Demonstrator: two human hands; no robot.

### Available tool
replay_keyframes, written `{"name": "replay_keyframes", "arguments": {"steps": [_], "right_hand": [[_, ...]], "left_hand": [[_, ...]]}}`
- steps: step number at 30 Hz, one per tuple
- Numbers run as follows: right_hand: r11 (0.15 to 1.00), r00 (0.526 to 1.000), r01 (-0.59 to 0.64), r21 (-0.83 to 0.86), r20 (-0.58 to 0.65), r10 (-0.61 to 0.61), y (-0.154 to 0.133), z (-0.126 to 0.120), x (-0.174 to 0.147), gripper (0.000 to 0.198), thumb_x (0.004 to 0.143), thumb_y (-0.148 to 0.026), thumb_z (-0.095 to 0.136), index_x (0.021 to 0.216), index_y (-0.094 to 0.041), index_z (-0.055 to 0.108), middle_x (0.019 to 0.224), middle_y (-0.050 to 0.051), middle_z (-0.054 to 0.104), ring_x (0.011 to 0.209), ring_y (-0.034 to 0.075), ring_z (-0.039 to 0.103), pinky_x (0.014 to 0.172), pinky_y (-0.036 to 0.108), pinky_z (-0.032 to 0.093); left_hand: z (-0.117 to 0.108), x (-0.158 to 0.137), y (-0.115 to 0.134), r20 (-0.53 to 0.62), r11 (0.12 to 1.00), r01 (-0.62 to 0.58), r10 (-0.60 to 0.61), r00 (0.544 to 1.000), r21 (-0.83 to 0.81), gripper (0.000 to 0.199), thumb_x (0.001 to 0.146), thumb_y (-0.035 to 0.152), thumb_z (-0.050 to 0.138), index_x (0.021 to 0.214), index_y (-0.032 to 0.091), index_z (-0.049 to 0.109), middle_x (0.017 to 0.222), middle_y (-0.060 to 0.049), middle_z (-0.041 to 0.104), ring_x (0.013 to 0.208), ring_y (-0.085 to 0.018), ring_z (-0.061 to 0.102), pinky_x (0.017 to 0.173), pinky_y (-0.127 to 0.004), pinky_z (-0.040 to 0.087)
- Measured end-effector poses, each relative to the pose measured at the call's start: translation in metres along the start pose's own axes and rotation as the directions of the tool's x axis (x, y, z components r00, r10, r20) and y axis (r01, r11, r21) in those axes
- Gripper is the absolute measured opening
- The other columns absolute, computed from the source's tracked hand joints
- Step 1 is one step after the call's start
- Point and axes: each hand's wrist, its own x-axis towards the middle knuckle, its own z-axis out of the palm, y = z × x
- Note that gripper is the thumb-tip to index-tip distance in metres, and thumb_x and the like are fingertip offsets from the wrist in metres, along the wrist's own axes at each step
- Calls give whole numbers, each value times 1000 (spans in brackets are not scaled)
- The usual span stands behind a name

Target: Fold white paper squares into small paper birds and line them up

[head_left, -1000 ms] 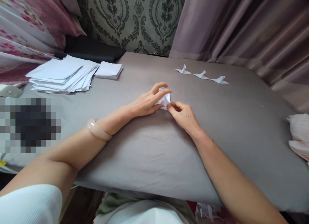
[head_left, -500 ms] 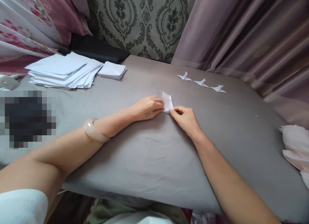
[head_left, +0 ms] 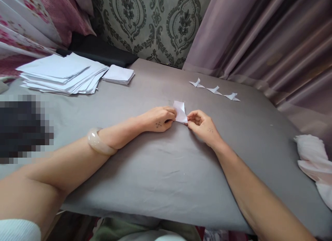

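A small piece of white paper (head_left: 180, 111) is held just above the grey cloth, between my two hands. My left hand (head_left: 161, 118) grips its left edge with curled fingers. At the lower right corner, my right hand (head_left: 202, 126) pinches the paper between thumb and fingertips. Part of the left edge is hidden behind my left fingers. Farther back to the right, several folded white paper shapes with raised points (head_left: 214, 90) stand in a slanting row, apart from both hands.
A large stack of white paper (head_left: 62, 73) lies at the back left, with a smaller stack (head_left: 119, 74) beside it. The grey cloth (head_left: 155, 172) covers the table. Crumpled pale fabric (head_left: 312, 158) sits at the right edge. Curtains (head_left: 249, 37) hang behind.
My right hand has shifted slightly right, with its grip now at the paper's lower right corner. The paper's top edge looks straighter. The view has moved a little.
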Motion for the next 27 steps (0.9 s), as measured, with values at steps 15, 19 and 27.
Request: {"name": "replay_keyframes", "arguments": {"steps": [15,19,27], "right_hand": [[929,969,236,-285,-9,-248,3,0,-1,11,81,-24,61,86,-21,70,84,2,68,71,13,61,64,26,49],[878,937,334,-344,16,-350,4,0,-3,12,84,-22,60,90,-21,70,85,3,68,72,13,61,63,25,49],[634,871,437,-638,123,-476,4,-3,-10,20,93,-23,49,98,-20,68,93,5,67,82,15,62,68,26,45]], "left_hand": [[8,11,2,2,988,79,-80,997,132,25,94,31,47,96,17,67,93,-6,65,88,-18,60,67,-25,43],[10,12,5,-20,976,53,-50,999,212,28,95,30,43,90,16,68,86,-6,65,85,-17,61,64,-24,41],[10,11,11,47,897,-64,48,998,438,33,96,20,37,75,14,63,75,-5,63,71,-14,58,56,-24,39]]}}
